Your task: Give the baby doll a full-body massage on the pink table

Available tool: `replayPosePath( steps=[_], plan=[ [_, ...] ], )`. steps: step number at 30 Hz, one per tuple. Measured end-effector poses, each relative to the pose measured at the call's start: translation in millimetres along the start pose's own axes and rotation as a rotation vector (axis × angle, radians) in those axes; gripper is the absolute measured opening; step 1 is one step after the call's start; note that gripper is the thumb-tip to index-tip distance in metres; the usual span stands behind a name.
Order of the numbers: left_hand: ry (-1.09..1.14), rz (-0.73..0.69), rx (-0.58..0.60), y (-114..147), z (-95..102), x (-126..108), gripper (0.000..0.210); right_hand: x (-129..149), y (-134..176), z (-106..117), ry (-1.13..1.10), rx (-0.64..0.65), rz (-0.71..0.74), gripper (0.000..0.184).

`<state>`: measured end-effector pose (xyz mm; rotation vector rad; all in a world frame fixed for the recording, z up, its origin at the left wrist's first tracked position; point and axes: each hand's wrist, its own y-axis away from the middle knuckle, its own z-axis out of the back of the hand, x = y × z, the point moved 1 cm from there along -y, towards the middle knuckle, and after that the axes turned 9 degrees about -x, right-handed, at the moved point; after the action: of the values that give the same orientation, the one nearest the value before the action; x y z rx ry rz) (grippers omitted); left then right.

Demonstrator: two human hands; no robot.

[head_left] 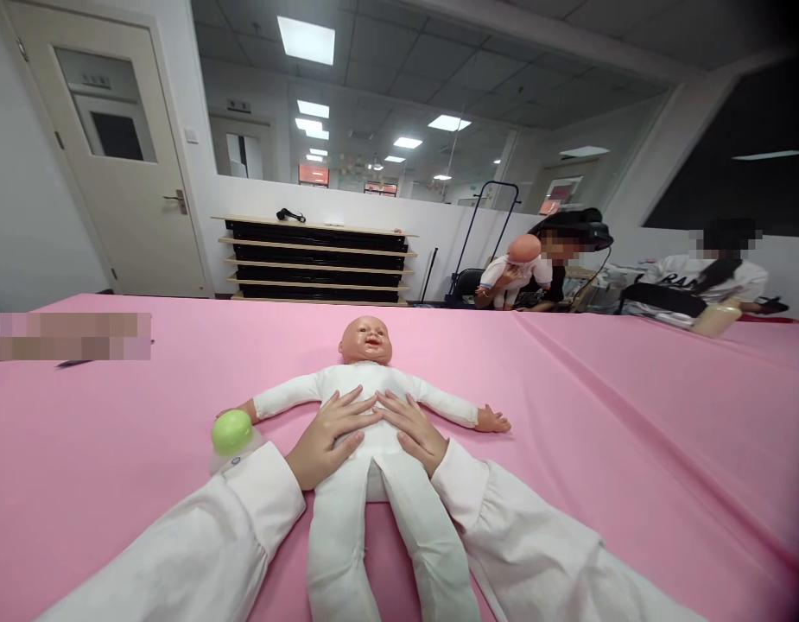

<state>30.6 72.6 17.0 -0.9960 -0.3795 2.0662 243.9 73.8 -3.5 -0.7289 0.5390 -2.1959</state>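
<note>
A baby doll [366, 377] with a white cloth body lies on its back on a pink cloth [567, 449], its head away from me and its arms spread. My left hand [329, 434] rests flat on the left side of its belly, fingers stretched out and pointing inward. On the other side of the belly lies my right hand [413, 427], also flat with fingers extended. The fingertips of both hands nearly meet at the doll's middle. Beside my left sleeve stands a baby bottle [231, 436] with a green cap, its lower part partly hidden by the sleeve.
Across the table, a person [554, 259] wearing a headset holds another doll [519, 263]. Another person [710, 268] sits at the far right near a pale yellowish bottle [716, 318]. Low shelving [318, 259] lines the back wall, with a blue-framed trolley [480, 229] to its right.
</note>
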Motion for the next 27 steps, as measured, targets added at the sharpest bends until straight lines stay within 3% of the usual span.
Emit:
replayPosePath(
  steps=[3,7,10,15,21,24,27],
  plan=[
    [-0.032,-0.034,-0.065,3,-1.1,0,0.039,7,0,4,-0.004,-0.115,0.019,0.042],
    [-0.029,-0.153,-0.16,4,-2.7,1,0.034,13,1,7,-0.018,-0.261,0.174,0.032],
    [-0.002,-0.184,-0.152,4,-4.4,1,0.031,12,1,6,-0.067,-0.224,0.208,0.032],
    [-0.036,-0.066,-0.024,1,-4.0,0,0.034,1,2,-2,-0.087,-0.111,0.087,0.041],
    [-0.082,0.026,0.046,0,-0.6,-3,0.037,1,0,-5,-0.103,-0.029,-0.017,0.048],
    [-0.103,0.037,0.056,1,-1.6,-2,0.039,4,-1,-3,-0.092,-0.004,-0.035,0.05],
    [-0.122,0.082,-0.038,4,-3.0,1,0.049,7,0,-1,-0.05,-0.047,-0.008,0.049]
  ],
)
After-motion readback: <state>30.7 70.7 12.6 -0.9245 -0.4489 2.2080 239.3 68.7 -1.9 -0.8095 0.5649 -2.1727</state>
